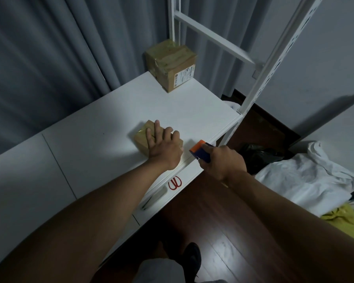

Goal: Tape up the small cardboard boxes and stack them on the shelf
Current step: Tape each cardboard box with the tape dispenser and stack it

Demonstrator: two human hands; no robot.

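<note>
Left hand [164, 146] flat on box [143, 137]

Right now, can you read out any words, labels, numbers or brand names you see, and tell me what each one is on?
No text can be read here.
White shipping label on the side of the taped box at the back of the shelf: printed lines and a dark mark, too small and blurred to read.
Small box under the left hand: no print visible.
Tape dispenser in the right hand: no print visible.

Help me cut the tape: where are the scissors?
In the head view, the red-handled scissors lie at the shelf's front edge, below the left hand and left of the right forearm.
</note>
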